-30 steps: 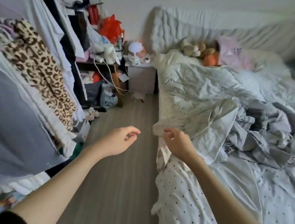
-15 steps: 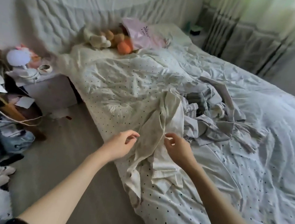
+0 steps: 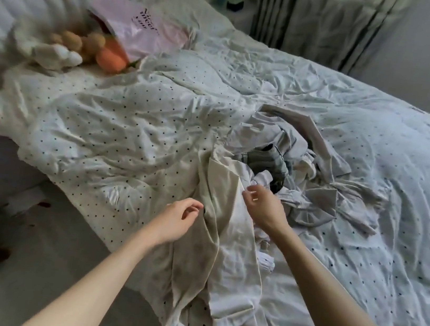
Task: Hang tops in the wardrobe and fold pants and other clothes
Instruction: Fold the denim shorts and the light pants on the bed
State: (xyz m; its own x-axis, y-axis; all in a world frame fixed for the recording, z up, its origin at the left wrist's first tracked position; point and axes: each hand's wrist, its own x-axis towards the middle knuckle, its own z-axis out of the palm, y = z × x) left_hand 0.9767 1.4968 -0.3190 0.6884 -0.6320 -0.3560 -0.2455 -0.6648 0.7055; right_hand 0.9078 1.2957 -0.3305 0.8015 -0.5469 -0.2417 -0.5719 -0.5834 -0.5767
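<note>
Head view, rumpled dotted duvet [image 3: 135, 135], clothes pile [image 3: 295, 174], curtain [image 3: 319, 20]

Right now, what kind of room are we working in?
A bedroom, most likely. An unmade bed with a dotted duvet fills the view, stuffed toys lie near a pillow at its head, and a heap of loose clothes sits on top.

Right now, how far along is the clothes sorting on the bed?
Nothing folded shows on the bed. In hand: the left hand and right hand are at either edge of a cream garment draped over the bed's near side; a firm grip isn't clear. Left: that garment, plus the crumpled grey pile beyond it. No wardrobe is in view.
</note>
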